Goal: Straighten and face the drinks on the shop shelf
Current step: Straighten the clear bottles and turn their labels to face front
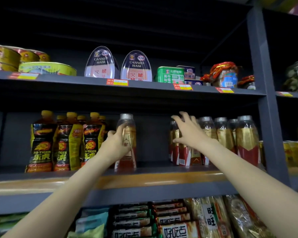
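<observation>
Lone silver-capped drink bottle (127, 140), gripped by left hand (114, 143) for facing; right hand (187, 133), fingers spread, reached toward matching bottle group (227, 140).

My left hand (116, 141) grips a lone silver-capped bottle (127, 140) standing upright on the shelf (144, 179). My right hand (187, 133), fingers spread, reaches onto the bottle cluster (230, 138) right of it. Left of my left hand stand yellow-capped Hi-Tiger bottles (62, 141).
</observation>
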